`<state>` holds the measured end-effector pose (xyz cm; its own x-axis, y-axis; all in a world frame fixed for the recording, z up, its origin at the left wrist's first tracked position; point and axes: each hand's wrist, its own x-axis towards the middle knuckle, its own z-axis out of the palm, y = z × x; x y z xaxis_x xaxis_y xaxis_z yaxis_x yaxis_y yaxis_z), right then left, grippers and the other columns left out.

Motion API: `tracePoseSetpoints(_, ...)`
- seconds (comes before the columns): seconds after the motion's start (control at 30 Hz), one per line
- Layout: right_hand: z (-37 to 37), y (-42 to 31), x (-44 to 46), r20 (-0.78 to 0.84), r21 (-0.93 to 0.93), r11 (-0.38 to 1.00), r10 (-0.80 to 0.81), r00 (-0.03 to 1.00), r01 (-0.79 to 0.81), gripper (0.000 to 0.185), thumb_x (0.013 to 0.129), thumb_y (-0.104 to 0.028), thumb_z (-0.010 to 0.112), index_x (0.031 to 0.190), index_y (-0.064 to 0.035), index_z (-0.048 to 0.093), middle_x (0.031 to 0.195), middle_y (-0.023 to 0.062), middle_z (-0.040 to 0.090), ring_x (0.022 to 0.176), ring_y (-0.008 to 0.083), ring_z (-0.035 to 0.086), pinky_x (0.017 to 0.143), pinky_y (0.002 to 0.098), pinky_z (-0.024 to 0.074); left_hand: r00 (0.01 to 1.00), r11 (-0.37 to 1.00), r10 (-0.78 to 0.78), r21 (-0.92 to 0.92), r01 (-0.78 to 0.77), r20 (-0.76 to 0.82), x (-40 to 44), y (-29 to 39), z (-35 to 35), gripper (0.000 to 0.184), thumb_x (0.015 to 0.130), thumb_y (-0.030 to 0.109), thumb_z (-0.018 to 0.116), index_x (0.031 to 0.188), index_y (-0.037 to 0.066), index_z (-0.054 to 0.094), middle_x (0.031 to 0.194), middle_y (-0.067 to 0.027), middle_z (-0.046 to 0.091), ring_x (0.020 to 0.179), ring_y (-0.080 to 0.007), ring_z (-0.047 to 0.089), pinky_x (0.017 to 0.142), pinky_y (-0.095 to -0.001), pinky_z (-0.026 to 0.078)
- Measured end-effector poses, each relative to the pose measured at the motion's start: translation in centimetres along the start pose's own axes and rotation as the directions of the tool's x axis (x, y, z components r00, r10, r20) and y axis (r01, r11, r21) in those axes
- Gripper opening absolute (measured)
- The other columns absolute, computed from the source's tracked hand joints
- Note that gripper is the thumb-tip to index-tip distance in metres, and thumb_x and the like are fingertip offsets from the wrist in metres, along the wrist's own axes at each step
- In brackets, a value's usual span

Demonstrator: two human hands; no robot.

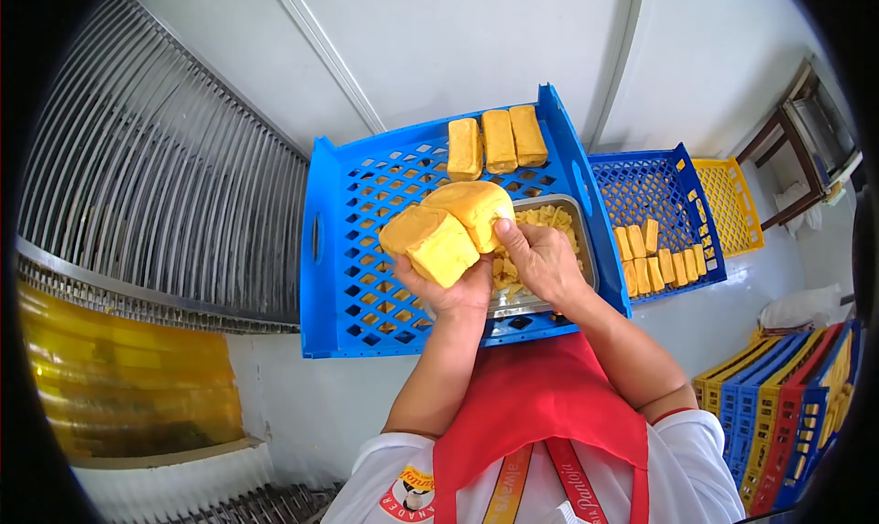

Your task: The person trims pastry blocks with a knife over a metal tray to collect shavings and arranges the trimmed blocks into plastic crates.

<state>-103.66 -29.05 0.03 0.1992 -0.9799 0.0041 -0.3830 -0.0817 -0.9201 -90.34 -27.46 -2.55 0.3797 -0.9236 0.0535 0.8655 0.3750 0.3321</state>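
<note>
Two golden-yellow bread loaves are held up in my hands over a blue crate (320, 322). My left hand (456, 290) is wrapped under the nearer loaf (441, 251), whose square end faces me. Against it lies the second loaf (472, 199), rounder on top; my right hand (545, 258) grips its right side, thumb pressed on the edge. Partly behind my right hand, a metal tray (586, 240) inside the crate holds yellow bread scraps (549, 217). Three more loaves (499, 141) stand side by side at the crate's far right corner.
Right of the crate sits a darker blue crate (632, 178) with several small loaves (678, 266), beside a yellow crate (732, 203). Stacked coloured crates (769, 405) stand at lower right. A slatted metal rack (165, 158) fills the left side; a white wall (476, 38) lies behind.
</note>
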Motion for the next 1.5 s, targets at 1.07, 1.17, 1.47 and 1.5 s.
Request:
tracePoseSetpoints(1.07, -27.7, 15.9, -2.9, 0.177, 0.785, 0.579, -0.552, 0.815, 0.222, 0.076, 0.072, -0.019, 0.087, 0.135, 0.0002, 0.049, 0.123, 0.0093, 0.062, 0.108, 0.0163, 0.061, 0.085, 0.0306, 0.0509, 0.850, 0.437, -0.034, 0.773, -0.460, 0.525, -12.5, -25.6, 11.3, 0.123, 0.070, 0.029, 0.082, 0.154, 0.015, -0.007, 0.146, -0.0192, 0.029, 0.129, -0.0322, 0.041, 0.105, -0.0450, 0.040)
tracePoseSetpoints(1.17, -31.0, 25.0, -3.1, 0.297, 0.722, 0.683, -0.162, 0.941, -0.110, 0.068, 0.073, -0.020, 0.086, 0.129, 0.0003, 0.053, 0.109, 0.0050, 0.063, 0.099, 0.0110, 0.059, 0.088, 0.0289, 0.0488, 0.919, 0.109, -0.155, 0.931, -0.348, 0.362, -11.4, -33.5, 6.3, 0.121, 0.072, 0.030, 0.080, 0.155, 0.005, -0.004, 0.149, -0.0263, 0.023, 0.133, -0.0416, 0.036, 0.110, -0.0501, 0.034)
tracePoseSetpoints(1.47, -28.4, 53.5, -6.8, 0.561, 0.066, 0.563, 0.662, 0.497, -0.824, 0.068, 0.064, -0.044, 0.090, 0.108, -0.0010, 0.059, 0.076, 0.0084, 0.062, 0.056, 0.0151, 0.057, 0.047, 0.0306, 0.0445, 0.445, 0.154, -0.413, 0.420, 0.894, -0.795, -17.0, -50.1, -20.3, 0.078, 0.079, 0.009, 0.070, 0.143, 0.009, 0.026, 0.124, -0.0158, 0.054, 0.113, -0.0293, 0.059, 0.089, -0.0392, 0.055)
tracePoseSetpoints(1.5, -27.9, 54.7, -7.5, 0.569, 0.058, 0.549, 0.668, 0.480, -0.834, 0.068, 0.064, -0.044, 0.090, 0.108, -0.0010, 0.059, 0.076, 0.0084, 0.062, 0.056, 0.0151, 0.057, 0.047, 0.0306, 0.0445, 0.387, 0.040, -0.405, 0.407, 0.912, -0.828, -17.8, -50.4, -21.4, 0.090, 0.075, 0.014, 0.074, 0.147, 0.008, 0.020, 0.131, -0.0179, 0.050, 0.116, -0.0298, 0.057, 0.091, -0.0402, 0.054)
